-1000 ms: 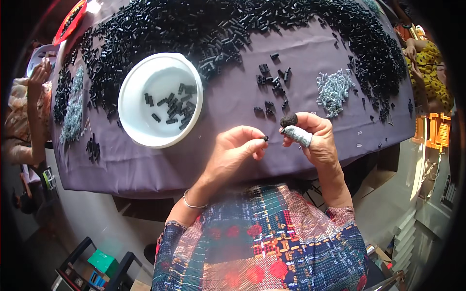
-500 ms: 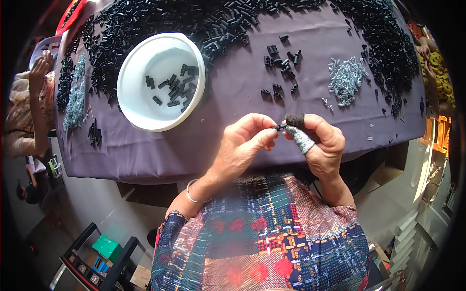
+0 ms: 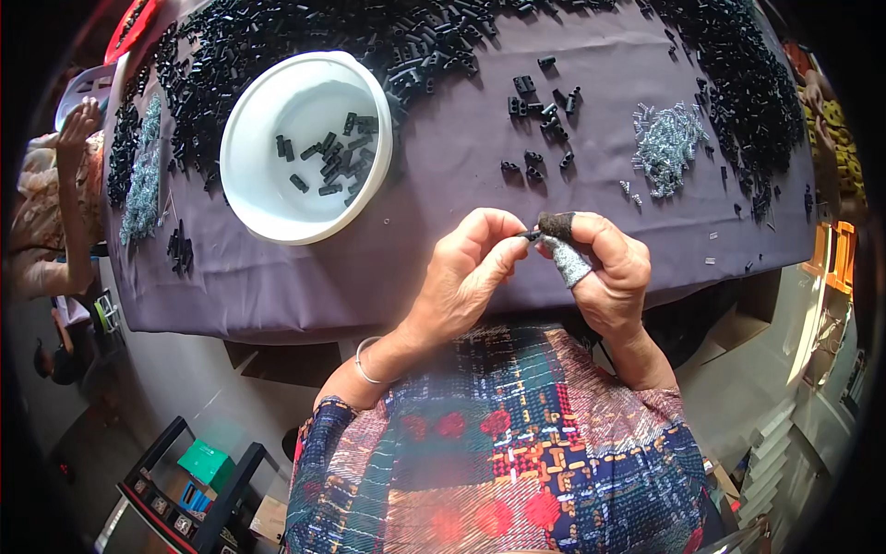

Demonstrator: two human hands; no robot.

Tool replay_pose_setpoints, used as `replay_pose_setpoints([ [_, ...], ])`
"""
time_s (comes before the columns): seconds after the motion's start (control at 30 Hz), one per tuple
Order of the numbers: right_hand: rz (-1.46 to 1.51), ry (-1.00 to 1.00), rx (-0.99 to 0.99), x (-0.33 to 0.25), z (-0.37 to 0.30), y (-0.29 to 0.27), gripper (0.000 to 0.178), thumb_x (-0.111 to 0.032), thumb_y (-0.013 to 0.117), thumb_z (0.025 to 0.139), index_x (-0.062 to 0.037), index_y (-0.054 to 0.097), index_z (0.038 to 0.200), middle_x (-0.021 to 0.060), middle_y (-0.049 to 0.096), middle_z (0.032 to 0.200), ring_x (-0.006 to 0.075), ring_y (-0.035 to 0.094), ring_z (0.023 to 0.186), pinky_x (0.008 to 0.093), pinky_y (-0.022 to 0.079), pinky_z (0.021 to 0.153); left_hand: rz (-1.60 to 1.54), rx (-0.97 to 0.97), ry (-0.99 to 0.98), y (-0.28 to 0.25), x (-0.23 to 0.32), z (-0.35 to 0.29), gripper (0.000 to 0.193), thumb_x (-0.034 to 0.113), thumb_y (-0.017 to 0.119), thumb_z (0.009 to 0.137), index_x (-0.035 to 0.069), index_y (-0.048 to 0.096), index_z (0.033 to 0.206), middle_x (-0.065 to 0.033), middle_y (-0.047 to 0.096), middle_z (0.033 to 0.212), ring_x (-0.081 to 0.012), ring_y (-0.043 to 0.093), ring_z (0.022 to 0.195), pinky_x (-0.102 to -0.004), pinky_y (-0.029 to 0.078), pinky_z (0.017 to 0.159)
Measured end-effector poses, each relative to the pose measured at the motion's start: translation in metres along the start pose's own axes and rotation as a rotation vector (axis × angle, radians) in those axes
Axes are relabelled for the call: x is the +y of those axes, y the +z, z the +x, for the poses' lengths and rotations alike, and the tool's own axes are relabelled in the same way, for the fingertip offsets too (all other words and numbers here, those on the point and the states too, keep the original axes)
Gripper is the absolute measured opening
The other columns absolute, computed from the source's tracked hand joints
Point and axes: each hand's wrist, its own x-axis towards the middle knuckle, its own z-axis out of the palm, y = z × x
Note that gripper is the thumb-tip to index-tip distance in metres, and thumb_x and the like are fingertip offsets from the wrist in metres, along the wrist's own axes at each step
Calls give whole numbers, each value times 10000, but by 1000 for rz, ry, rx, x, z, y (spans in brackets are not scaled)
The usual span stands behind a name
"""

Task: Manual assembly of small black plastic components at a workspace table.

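Note:
Close to the table's front edge, my left hand (image 3: 469, 275) pinches a small black plastic piece (image 3: 530, 235) between thumb and fingertips. My right hand (image 3: 613, 277) closes on the same piece from the other side; its thumb wears a grey cloth cover (image 3: 568, 264) and its index finger a dark one (image 3: 556, 224). The fingertips hide most of the piece. Beyond my hands lie several loose black pieces (image 3: 552, 127). A pile of small silvery, spring-like parts (image 3: 666, 146) is to their right. Similar black pieces (image 3: 330, 166) sit inside a white bowl (image 3: 242, 205) at the left.
Heaps of black parts (image 3: 277, 32) spread over the far side of the purple tablecloth (image 3: 443, 175) and down its right. Another silvery pile (image 3: 141, 198) is at the left. People sit at both sides; one person's arm (image 3: 69, 194) shows at the left.
Both hands stay closed around the black piece and have shifted slightly, with the fingertips turning a little. The whole view has moved slightly.

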Motion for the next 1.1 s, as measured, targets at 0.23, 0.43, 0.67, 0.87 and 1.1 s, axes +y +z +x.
replay_pose_setpoints([
  [0.23,-63,18,30,3,-6,6,225,143,603,778,42,633,977,85,655,876,137,658,766,240,538,698,37,15,23,3,-7,2,136,112,565,949,12,556,1041,16,576,838,-37,498,710,-191,432,619],
  [0.43,-63,21,51,5,-6,11,224,146,604,774,36,633,967,81,650,873,133,654,760,238,536,690,54,34,28,1,-9,2,160,108,591,937,-6,575,1048,-4,599,855,-54,529,703,-199,454,614],
  [0.67,-27,45,18,12,-5,14,213,155,593,774,40,632,949,85,650,889,134,653,775,243,541,697,68,50,35,-3,-16,4,165,110,594,936,-9,582,1050,5,588,830,-54,526,674,-198,454,601],
  [0.87,8,161,-19,8,1,12,191,155,580,785,46,633,934,86,655,894,137,654,774,254,557,710,95,46,49,-5,-18,5,174,115,596,936,-2,584,1063,12,585,827,-50,526,678,-194,460,604],
  [1.1,-10,151,-63,9,2,7,204,158,582,776,39,634,932,83,656,882,137,656,760,251,555,698,131,49,66,-4,-18,4,176,112,594,936,-1,583,1070,14,585,830,-43,527,686,-194,472,613],
])
